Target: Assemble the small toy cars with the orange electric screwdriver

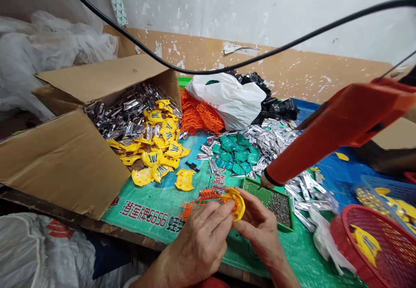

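Note:
Near the table's front edge, my left hand (203,231) is closed around an orange lattice-like plastic part (195,203). A curved yellow piece (239,205) sits at that part's right end, pinched by the fingers and thumb of my right hand (258,225). Both hands meet at the yellow piece, and the fingers cover some of the joint. Just behind my right hand is a green tray (290,227) of small metal screws. The tip of a red-orange power screwdriver (308,145) hangs over the tray. One loose yellow piece (185,179) lies on the green sheet behind my hands.
An open cardboard box (65,158) at left spills silvery parts and yellow pieces. Behind are green pieces (237,151), orange parts (201,114), a white bag (227,99) and black parts. A red basket (341,236) stands at right; a black cable (195,71) crosses above. Someone's arm (373,156) shows at right.

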{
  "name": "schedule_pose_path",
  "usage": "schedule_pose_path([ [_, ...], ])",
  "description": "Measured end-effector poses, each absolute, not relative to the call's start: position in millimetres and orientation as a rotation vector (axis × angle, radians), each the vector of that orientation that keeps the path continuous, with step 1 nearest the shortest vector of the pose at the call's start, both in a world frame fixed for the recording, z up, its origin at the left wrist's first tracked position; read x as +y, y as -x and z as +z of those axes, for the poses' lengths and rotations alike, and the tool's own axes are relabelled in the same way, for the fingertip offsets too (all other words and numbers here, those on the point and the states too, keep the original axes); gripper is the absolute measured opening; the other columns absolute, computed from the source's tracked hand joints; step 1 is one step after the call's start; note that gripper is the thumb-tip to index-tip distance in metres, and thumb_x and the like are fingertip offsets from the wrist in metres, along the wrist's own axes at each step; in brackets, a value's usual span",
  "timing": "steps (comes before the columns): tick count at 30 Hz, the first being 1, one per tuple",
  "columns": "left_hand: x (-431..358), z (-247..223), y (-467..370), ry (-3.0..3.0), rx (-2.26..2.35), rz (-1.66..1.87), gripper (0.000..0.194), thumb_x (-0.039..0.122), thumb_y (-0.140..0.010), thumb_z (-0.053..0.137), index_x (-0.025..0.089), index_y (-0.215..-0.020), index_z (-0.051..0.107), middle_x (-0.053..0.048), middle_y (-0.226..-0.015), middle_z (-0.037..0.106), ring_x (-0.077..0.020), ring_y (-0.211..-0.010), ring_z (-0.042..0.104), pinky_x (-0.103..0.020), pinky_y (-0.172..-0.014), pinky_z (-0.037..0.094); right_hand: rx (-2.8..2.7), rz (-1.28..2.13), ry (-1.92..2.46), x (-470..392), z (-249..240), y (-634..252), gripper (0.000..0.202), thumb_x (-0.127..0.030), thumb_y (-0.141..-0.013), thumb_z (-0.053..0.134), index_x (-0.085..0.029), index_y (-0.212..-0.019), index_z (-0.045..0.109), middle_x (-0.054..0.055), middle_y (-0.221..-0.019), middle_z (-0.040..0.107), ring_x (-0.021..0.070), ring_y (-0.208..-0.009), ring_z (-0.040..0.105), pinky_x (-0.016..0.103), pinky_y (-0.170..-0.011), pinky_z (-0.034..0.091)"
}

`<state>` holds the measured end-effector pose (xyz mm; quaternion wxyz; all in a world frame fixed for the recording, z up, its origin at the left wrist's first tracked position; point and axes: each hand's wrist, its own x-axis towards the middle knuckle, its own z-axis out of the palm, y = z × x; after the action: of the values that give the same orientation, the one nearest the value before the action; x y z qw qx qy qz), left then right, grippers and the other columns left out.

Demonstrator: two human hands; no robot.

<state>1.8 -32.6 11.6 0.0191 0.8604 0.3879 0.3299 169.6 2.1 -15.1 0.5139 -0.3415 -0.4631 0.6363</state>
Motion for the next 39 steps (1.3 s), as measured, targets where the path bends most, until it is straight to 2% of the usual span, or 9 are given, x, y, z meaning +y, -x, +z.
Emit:
schedule_pose_path([
  [6, -30, 16, -4, -2.507, 1.149, 1.118, 0.052, -0.002, -0.072, 0.042, 0.006, -0.121, 0.053, -0.018, -0.120, 0.064, -0.0253, -0.107, 0.059, -0.043, -0.089, 0.054, -1.041, 1.517, 0.888, 4, -11, -167, 0.060, -0.021, -0.055, 0.086, -0.028, -0.112, 0.068, 0.007, -0.112, 0.071, 0.0229, -0.097, 0.069, 0.034, -0.083, 0.058],
  [9, -27, 20, -6, -2.290, 1.107, 1.280, 0.046, -0.001, -0.069, 0.045, 0.010, -0.112, 0.058, -0.016, -0.113, 0.067, -0.0239, -0.104, 0.061, -0.043, -0.092, 0.051, -1.065, 1.535, 0.954, 10, -2, -163, 0.061, -0.025, -0.051, 0.087, -0.026, -0.109, 0.068, 0.005, -0.096, 0.073, 0.0192, -0.079, 0.069, 0.026, -0.062, 0.057],
  [12, -23, 25, -3, -1.989, 1.094, 1.285, 0.030, 0.002, -0.073, 0.050, 0.013, -0.096, 0.066, -0.011, -0.097, 0.070, -0.0202, -0.088, 0.063, -0.035, -0.081, 0.053, -1.189, 1.543, 1.070, 17, 11, -157, 0.052, -0.031, -0.053, 0.084, -0.022, -0.102, 0.067, -0.001, -0.074, 0.068, 0.0117, -0.057, 0.058, 0.020, -0.046, 0.046],
  [16, -19, 29, 6, -1.349, 1.125, 1.123, 0.014, 0.016, -0.078, 0.058, 0.015, -0.083, 0.070, -0.002, -0.072, 0.065, -0.0123, -0.065, 0.057, -0.023, -0.062, 0.047, -1.590, 1.340, 1.288, 30, 22, -148, 0.035, -0.042, -0.066, 0.072, -0.017, -0.089, 0.063, -0.001, -0.067, 0.061, 0.0120, -0.058, 0.052, 0.022, -0.051, 0.041],
  [20, -17, 27, 12, -0.717, 1.059, 1.123, 0.021, 0.031, -0.073, 0.067, 0.012, -0.082, 0.070, 0.002, -0.058, 0.059, -0.0065, -0.046, 0.045, -0.018, -0.046, 0.036, -1.893, 1.077, 1.366, 40, 22, -142, 0.036, -0.052, -0.077, 0.057, -0.017, -0.069, 0.055, -0.003, -0.058, 0.050, 0.0097, -0.052, 0.042, 0.021, -0.046, 0.031],
  [24, -14, 23, 10, -0.428, 0.993, 1.214, 0.021, 0.030, -0.063, 0.075, 0.012, -0.071, 0.067, 0.001, -0.057, 0.060, -0.0079, -0.048, 0.052, -0.017, -0.045, 0.039, -1.970, 0.939, 1.415, 41, 17, -140, 0.043, -0.057, -0.079, 0.053, -0.019, -0.060, 0.046, -0.005, -0.051, 0.041, 0.0088, -0.048, 0.036, 0.021, -0.044, 0.023],
  [29, -12, 17, 7, -0.381, 0.887, 1.098, 0.023, 0.021, -0.059, 0.075, 0.011, -0.079, 0.068, 0.003, -0.055, 0.060, -0.0048, -0.040, 0.046, -0.015, -0.042, 0.036, -2.004, 0.889, 1.475, 38, 12, -143, 0.046, -0.061, -0.079, 0.051, -0.020, -0.059, 0.045, -0.005, -0.050, 0.040, 0.0096, -0.047, 0.036, 0.023, -0.046, 0.021],
  [33, -13, 13, 5, -0.439, 0.914, 0.999, 0.021, 0.023, -0.062, 0.076, 0.011, -0.077, 0.068, 0.005, -0.049, 0.054, -0.0029, -0.037, 0.040, -0.014, -0.038, 0.031, -2.027, 0.822, 1.512, 35, 13, -144, 0.045, -0.061, -0.079, 0.051, -0.020, -0.061, 0.048, -0.004, -0.051, 0.043, 0.0101, -0.048, 0.036, 0.024, -0.048, 0.020],
  [39, -16, 9, 5, -0.543, 0.967, 0.931, 0.024, 0.032, -0.072, 0.075, 0.010, -0.083, 0.071, 0.000, -0.060, 0.064, -0.0064, -0.048, 0.050, -0.016, -0.047, 0.037, -2.045, 0.708, 1.571, 28, 9, -142, 0.041, -0.056, -0.078, 0.056, -0.019, -0.062, 0.052, -0.004, -0.051, 0.044, 0.0094, -0.048, 0.036, 0.024, -0.049, 0.019],
])
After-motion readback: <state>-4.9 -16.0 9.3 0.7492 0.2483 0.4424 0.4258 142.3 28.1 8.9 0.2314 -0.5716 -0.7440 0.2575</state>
